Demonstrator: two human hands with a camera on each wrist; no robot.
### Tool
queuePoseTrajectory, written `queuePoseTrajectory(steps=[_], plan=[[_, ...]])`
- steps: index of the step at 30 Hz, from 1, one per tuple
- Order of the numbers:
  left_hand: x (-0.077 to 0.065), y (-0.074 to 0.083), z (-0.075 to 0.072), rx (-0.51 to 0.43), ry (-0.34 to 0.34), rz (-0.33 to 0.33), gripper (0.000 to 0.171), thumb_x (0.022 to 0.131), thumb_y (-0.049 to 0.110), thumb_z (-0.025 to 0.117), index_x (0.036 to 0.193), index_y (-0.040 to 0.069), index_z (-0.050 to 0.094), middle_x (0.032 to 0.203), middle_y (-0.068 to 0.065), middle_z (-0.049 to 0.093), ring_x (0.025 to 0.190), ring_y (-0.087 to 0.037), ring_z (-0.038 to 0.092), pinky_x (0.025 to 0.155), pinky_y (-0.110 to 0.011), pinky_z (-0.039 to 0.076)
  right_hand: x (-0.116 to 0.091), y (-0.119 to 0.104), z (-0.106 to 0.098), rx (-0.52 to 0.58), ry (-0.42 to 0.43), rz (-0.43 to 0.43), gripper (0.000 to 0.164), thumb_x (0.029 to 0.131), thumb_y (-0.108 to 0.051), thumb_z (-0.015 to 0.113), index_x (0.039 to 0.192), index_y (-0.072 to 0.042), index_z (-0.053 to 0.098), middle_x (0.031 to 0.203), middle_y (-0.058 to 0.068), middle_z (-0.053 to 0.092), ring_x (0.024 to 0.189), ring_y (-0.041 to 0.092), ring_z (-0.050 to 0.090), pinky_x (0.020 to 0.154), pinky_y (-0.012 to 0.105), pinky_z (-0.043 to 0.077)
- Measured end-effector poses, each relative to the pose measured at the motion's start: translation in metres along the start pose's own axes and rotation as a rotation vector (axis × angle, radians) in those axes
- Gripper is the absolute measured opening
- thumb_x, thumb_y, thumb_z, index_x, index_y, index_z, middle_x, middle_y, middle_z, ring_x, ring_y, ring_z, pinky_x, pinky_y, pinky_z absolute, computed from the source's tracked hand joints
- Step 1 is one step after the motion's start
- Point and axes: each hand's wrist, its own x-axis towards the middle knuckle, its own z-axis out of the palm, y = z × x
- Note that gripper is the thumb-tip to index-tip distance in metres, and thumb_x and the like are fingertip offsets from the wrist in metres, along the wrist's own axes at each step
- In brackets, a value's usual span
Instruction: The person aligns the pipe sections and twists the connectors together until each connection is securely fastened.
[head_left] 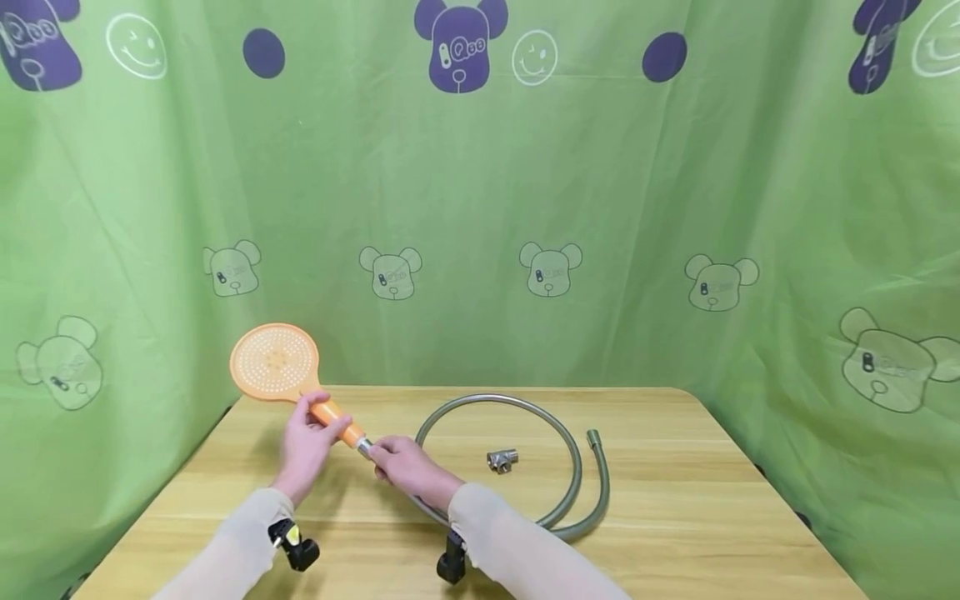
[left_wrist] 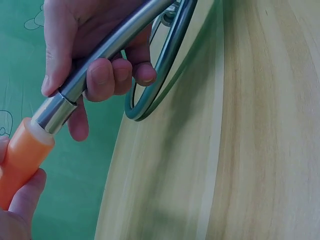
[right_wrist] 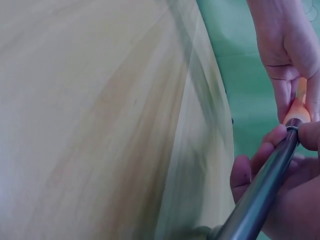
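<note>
An orange shower head (head_left: 273, 363) with a pale perforated face is held up over the table's far left. My left hand (head_left: 303, 450) grips its handle (left_wrist: 22, 155), thumb and fingers on opposite sides. At the handle's lower end sits the metal end fitting (left_wrist: 56, 111) of a grey shower hose (head_left: 576, 467). Thumb and fingers of my right hand (head_left: 411, 468) pinch the hose just behind that fitting, seen close up in the left wrist view. In the right wrist view, the hose (right_wrist: 260, 200) runs through the right hand towards the orange handle.
The hose loops over the wooden table (head_left: 697, 517), its other end (head_left: 594, 438) lying at the right. Inside the loop lies a small metal tee fitting (head_left: 502, 460). A green printed curtain (head_left: 465, 183) surrounds the table at the back and sides.
</note>
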Motion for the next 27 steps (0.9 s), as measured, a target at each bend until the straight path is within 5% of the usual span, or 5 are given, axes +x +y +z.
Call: queuePoseTrajectory(steps=[23,27], plan=[[0.0002,-0.0006,0.0043,0.004,0.025,0.024,0.053,0.087,0.000,0.075,0.132,0.003,0.049,0.109,-0.020,0.055,0.081,-0.009,0.060,0.072,-0.018,0.058,-0.0004,-0.0015,-0.0020,0.001,0.009,0.024,0.030,0.106,-0.029,0.049,0.091,-0.012,0.068,0.067,0.002,0.059,0.051,0.010,0.038,0.044,0.022,0.027],[0.0000,-0.0005,0.0037,0.016,0.026,0.016,0.052,0.087,0.000,0.075,0.133,0.004,0.049,0.110,-0.020,0.055,0.082,-0.010,0.060,0.073,-0.019,0.058,-0.0001,-0.0034,-0.0012,-0.045,0.021,0.015,0.031,0.102,-0.036,0.056,0.091,-0.010,0.070,0.069,0.000,0.060,0.054,0.010,0.039,0.047,0.022,0.030]])
